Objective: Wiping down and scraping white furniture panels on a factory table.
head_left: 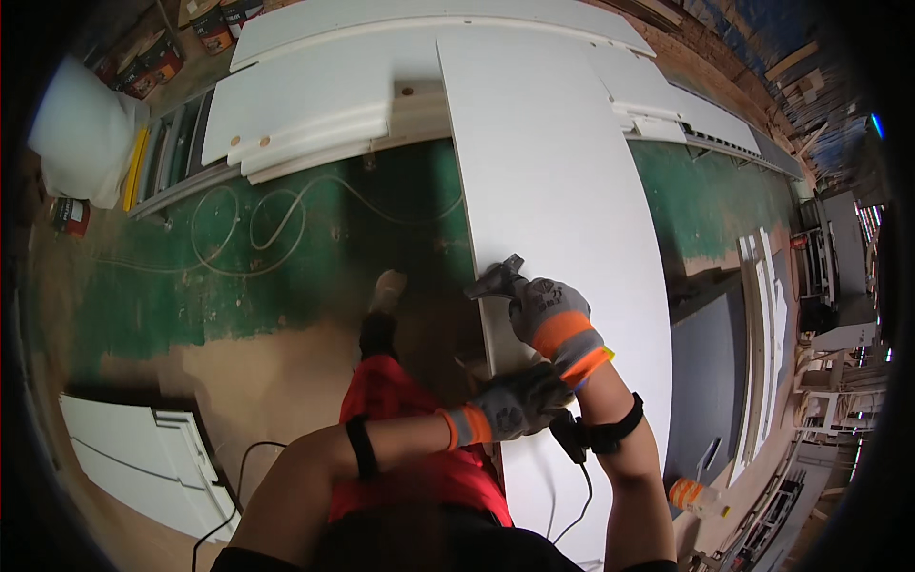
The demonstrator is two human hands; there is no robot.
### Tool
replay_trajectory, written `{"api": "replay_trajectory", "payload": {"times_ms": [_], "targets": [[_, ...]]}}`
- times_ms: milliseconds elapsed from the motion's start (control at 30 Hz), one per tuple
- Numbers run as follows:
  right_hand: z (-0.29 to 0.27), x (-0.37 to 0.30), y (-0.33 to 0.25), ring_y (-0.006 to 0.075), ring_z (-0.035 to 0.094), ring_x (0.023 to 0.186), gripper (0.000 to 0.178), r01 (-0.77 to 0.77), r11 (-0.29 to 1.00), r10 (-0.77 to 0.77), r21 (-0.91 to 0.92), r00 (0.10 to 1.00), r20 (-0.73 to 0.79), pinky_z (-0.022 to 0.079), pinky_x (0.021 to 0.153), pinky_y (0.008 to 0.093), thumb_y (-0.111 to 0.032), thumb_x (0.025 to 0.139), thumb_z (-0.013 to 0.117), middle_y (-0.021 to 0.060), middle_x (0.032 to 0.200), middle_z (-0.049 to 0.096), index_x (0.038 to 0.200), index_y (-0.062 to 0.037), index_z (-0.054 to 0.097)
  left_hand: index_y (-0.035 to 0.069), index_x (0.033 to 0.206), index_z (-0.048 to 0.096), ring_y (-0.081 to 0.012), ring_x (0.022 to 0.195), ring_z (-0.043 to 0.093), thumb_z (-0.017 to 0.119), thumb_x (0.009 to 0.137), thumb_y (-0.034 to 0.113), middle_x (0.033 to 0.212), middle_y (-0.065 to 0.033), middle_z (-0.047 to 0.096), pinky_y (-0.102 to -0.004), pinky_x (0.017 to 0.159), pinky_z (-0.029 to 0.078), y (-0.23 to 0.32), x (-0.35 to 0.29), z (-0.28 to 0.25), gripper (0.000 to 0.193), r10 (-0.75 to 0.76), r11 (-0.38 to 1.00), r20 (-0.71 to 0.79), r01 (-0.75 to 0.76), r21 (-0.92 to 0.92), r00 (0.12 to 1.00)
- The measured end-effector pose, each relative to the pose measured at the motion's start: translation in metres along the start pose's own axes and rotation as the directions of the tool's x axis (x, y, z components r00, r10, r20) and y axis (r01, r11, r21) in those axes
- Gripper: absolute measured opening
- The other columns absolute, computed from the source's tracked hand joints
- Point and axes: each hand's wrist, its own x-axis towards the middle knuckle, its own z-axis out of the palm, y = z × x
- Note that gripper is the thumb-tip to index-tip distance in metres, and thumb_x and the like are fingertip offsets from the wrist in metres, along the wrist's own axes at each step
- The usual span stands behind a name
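Observation:
A long white board point(558, 143) runs from the far side toward me, just right of my body. My right hand point(553, 310), in a grey glove with an orange cuff, is closed around a black hand tool with a wide head point(497, 278). That tool lies across the board's left edge. Closer to me, my left hand point(510, 405), gloved alike, reaches across to the same board, under my right wrist. Its dark fingers are partly hidden, so I cannot tell what they hold. A black strapped device point(600, 437) sits on my right forearm, with a cable hanging from it.
White panels point(315, 105) are stacked on a rack at the far side. A clear hose point(276, 243) coils on the green floor. More white panels point(143, 448) lie at the near left. A grey panel point(710, 381), white strips point(758, 353) and a bottle point(699, 497) are at the right.

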Motion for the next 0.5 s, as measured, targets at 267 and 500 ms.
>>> {"api": "replay_trajectory", "payload": {"times_ms": [267,500], "targets": [[-0.102,0.16,-0.01,0.0329,0.067,0.096,0.033,-0.032,0.999,0.032,0.035,0.999,-0.006,0.055,0.079,0.0446,-0.023,0.09,0.046,0.013,0.104,0.07,0.116,-0.0119,0.063,0.012,0.124,0.058,-0.0329,0.126,0.044,0.056,0.093,0.033,0.131,-0.0158,0.051,-0.0434,0.11,0.034,-0.177,0.064,-0.06,0.038,-0.074,0.978,0.037,0.08,-0.195,0.997],[-0.172,0.284,-0.005,0.0342,0.068,0.086,0.035,-0.037,0.996,0.048,0.083,0.989,-0.136,0.054,0.075,0.0451,-0.026,0.087,0.049,0.0138,0.091,0.07,0.117,-0.0168,0.063,0.013,0.125,0.057,-0.0272,0.13,0.044,0.047,0.096,0.034,0.131,-0.0089,0.054,-0.0422,0.117,0.025,-0.293,0.113,-0.123,0.037,0.02,0.987,0.075,-0.031,0.155,0.997]]}}
